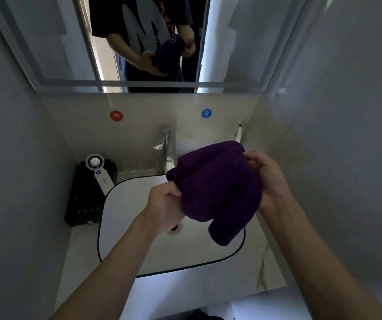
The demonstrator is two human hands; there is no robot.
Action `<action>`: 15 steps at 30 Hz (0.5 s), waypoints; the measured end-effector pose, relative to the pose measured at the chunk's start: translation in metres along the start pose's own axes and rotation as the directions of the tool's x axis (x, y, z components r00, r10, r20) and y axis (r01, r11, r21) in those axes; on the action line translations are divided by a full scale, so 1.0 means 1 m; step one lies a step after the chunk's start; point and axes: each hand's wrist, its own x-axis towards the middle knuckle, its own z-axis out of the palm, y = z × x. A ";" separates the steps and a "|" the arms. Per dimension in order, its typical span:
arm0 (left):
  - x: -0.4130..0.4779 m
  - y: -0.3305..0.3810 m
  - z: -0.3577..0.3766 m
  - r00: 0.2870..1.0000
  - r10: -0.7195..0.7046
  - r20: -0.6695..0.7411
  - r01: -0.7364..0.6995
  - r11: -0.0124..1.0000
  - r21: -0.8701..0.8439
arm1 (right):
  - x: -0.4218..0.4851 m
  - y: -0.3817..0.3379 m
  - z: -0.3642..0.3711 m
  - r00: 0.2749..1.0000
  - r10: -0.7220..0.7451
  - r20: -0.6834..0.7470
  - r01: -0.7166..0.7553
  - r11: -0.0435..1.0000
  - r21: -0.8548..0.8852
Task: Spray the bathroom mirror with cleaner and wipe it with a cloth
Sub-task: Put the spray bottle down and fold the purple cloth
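Evidently the cloth (217, 188), a thick dark-purple towel bunched in loose folds, is being readied for wiping. It hangs above the sink (125, 227), with the left hand (162, 204) gripping one edge and the right hand (268, 179) clutching the other. Next it needs lifting to the mirror (58, 42) on the wall above; whether the glass is sprayed yet, I cannot tell.

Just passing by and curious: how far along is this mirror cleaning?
Done: nothing certain; the mirror shows no clear spray or wipe marks. In hand: the left hand and right hand both grip a purple cloth above the sink, away from the glass. Left: wiping the mirror, and perhaps spraying it first.
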 end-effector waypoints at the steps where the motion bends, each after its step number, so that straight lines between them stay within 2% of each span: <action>1: -0.002 0.003 -0.003 0.996 -0.044 0.072 0.047 0.998 -0.043 | 0.001 0.000 -0.001 1.000 -0.006 -0.018 0.006 1.000 0.001; 3: -0.006 0.009 -0.002 0.986 -0.115 0.118 0.124 0.990 -0.070 | 0.001 0.000 0.000 0.999 -0.005 -0.037 0.006 1.000 0.007; 7: -0.007 0.013 0.004 0.995 -0.090 -0.048 0.093 0.994 0.059 | 0.004 0.010 0.000 0.996 0.087 -0.019 -0.087 0.996 -0.002; 9: -0.010 0.016 0.005 0.993 -0.080 -0.091 0.086 0.994 0.068 | 0.010 0.017 -0.004 0.992 0.119 -0.030 -0.119 0.993 -0.017; 12: -0.012 0.018 0.001 0.984 0.028 -0.176 -0.005 0.991 0.130 | 0.015 0.028 -0.006 0.986 0.160 -0.052 -0.163 0.985 -0.050; 15: -0.012 0.021 -0.004 0.939 0.124 -0.320 -0.040 0.965 0.259 | 0.025 0.045 -0.015 0.976 0.202 -0.086 -0.208 0.976 -0.063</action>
